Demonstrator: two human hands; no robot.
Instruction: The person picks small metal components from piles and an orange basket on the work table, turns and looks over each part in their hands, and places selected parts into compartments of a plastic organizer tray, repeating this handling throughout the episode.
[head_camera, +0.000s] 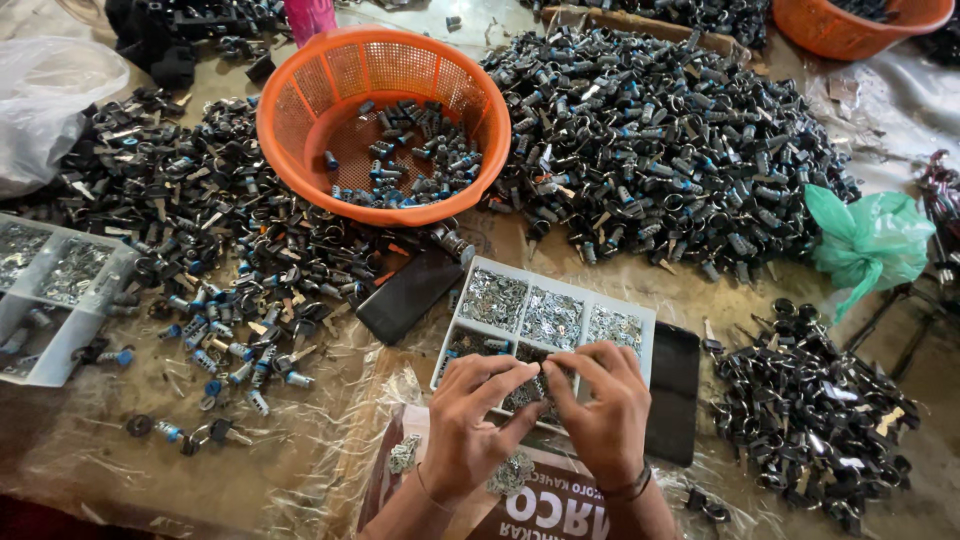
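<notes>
I see the tray (640, 322), a white compartmented box of small silvery parts, lying on the worktop (300, 440) directly below the camera. Both hands work over its near row. The left hand (470, 420) curls its fingers (505, 375) narrowly over a near compartment; I cannot tell what they pinch. The right hand (605, 410) mirrors it, fingers (570, 365) bent close and meeting the left fingers over the same spot. Loose silvery parts (405, 455) lie on a brown card (540, 505) beneath the wrists. Just left of the tray rests a dark phone (408, 295); a black slab (672, 390) lies at its right edge. Beyond stands an orange basket (290, 120) holding blue-tipped cylinders. A large heap (660, 150) of dark keyed locks spreads to the right, a smaller heap (810, 420) near the right hand, and a green bag (870, 240) between them.
</notes>
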